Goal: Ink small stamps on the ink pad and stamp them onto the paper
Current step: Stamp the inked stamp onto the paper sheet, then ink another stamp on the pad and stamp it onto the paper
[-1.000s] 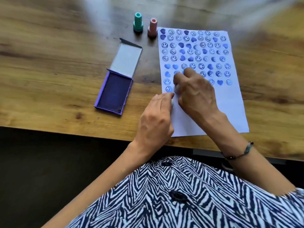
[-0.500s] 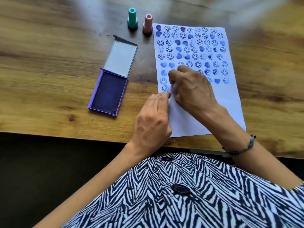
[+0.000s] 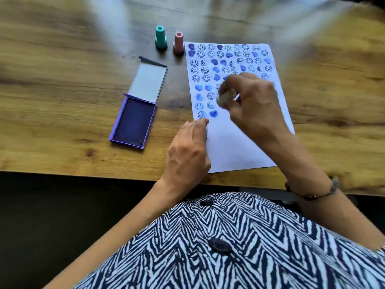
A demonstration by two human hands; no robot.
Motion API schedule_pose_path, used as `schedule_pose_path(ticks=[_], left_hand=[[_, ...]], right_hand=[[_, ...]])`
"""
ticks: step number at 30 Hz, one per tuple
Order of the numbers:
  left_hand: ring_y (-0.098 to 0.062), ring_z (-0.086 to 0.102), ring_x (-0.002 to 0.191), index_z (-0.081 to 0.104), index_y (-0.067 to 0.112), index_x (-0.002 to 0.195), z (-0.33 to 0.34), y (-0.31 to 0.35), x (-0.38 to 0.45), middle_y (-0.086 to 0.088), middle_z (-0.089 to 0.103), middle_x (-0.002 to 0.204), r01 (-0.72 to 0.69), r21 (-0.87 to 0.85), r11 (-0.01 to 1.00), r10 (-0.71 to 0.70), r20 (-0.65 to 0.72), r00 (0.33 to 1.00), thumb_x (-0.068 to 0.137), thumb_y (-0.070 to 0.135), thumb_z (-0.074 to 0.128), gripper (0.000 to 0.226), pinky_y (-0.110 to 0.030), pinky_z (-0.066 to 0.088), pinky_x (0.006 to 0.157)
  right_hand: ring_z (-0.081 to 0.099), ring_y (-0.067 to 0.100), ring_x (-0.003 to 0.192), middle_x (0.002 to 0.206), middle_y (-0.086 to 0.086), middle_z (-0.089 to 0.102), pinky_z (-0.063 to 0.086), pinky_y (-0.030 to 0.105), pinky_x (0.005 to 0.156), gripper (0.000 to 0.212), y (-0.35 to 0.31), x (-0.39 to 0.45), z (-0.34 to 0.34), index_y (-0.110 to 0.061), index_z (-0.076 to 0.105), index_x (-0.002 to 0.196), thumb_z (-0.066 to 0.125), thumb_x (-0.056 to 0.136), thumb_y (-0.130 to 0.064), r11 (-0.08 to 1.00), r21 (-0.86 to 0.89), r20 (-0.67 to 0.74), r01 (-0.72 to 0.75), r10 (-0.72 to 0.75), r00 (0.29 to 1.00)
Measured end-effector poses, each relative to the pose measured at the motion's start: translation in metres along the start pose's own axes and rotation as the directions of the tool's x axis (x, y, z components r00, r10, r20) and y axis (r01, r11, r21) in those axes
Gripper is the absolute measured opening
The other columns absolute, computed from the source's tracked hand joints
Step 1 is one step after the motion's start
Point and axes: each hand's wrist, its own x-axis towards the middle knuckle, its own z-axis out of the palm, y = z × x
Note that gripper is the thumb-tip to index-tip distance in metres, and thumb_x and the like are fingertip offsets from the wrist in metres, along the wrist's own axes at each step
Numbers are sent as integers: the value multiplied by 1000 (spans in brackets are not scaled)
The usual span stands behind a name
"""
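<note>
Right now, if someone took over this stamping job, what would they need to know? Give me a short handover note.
Right hand: holding a pale stamp, lifted over the paper.
Left hand: resting on the paper's left edge, steadying it.
Ink pad: open, left of the paper. Teal stamp and pink stamp stand unused at the paper's top left.
Done: upper half filled with faces and hearts.
Left: re-ink, fill the blank lower half.

Ink pad (image 3: pixel 133 122) open — stamped paper (image 3: pixel 235 142) beside it

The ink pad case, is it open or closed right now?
Open. The ink pad case lies flat on the table, its grey lid folded back away from the person, the dark purple pad exposed.
</note>
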Motion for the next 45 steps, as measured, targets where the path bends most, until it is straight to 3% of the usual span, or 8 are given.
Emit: schedule_pose_path(ticks=[3, 8, 12, 21, 30, 34, 37, 45], left_hand=[[-38, 65, 89, 53, -8, 107, 1, -1, 1, -25, 67, 96, 10, 10, 1000, -10, -28, 1000, 77, -10, 43, 32, -43, 52, 87], [-39, 64, 92, 54, -8, 108, 2, -2, -1, -25, 67, 97, 15, 1, 1000, -15, -28, 999, 84, -7, 49, 25, -35, 44, 89], [-30, 57, 89, 53, -3, 114, -5, -6, 3, -21, 64, 103, 87, -250, 964, -98, -30, 995, 87, 0, 46, 29, -27, 39, 82], [-5, 61, 96, 56, 31, 103, -9, 6, 9, 1, 64, 102, 281, -841, 462, -318, 138, 938, 84, 11, 52, 27, -19, 47, 86], [-5, 60, 80, 58, 20, 94, -10, 4, 16, 1, 64, 88, 280, -841, 464, -377, 99, 921, 83, 12, 54, 14, -22, 50, 78], [-13, 60, 97, 58, 14, 109, -17, -9, 38, -13, 62, 111, 344, -741, 576, -468, 46, 882, 89, 11, 55, 20, -31, 48, 91], [-11, 56, 104, 56, 15, 115, -22, -16, 48, -10, 58, 119, 370, -727, 578, -574, -39, 818, 90, 13, 53, 26, -31, 45, 98], [-15, 58, 105, 58, 39, 95, -25, -23, 51, -10, 61, 116, 336, -785, 521, -629, -87, 773, 86, 20, 50, 23, -39, 46, 99]], right_hand=[[65, 25, 66, 77, -1, 64, 54, 44, 66, 11, 5, -5, -34, -16, 64, 80, 58, 76, -8, 985, 170, -169, -26, 55, 984], [68, 24, 65, 73, -6, 64, 54, 32, 64, 9, 13, -21, -38, -15, 66, 81, 65, 75, -9, 959, 234, -9, -163, 170, 985], [68, 22, 62, 70, -9, 62, 54, 28, 60, 11, 7, -30, -19, -19, 65, 81, 69, 75, -11, 903, 371, 101, -216, 192, 976], [67, 18, 62, 72, 1, 65, 59, 34, 65, 12, -5, -40, -3, -14, 64, 85, 68, 77, -6, 694, 678, 187, -242, 156, 970], [63, 14, 54, 66, 0, 64, 54, 24, 56, 17, -8, -32, 9, -19, 63, 75, 67, 76, -2, 607, 758, 175, -239, 164, 971], [60, 15, 56, 65, 1, 62, 51, 25, 57, 8, -15, 8, 16, -13, 65, 81, 69, 76, -8, 776, 614, 125, -143, 84, 989], [55, 22, 69, 83, 9, 65, 41, 27, 66, 12, -21, 51, 30, -11, 65, 88, 63, 76, -10, 966, 240, -33, 99, -94, 995], [56, 41, 92, 111, 21, 57, 49, 44, 69, 23, -25, 97, 66, -7, 54, 104, 48, 81, -9, 929, -208, 151, 305, -277, 949]])
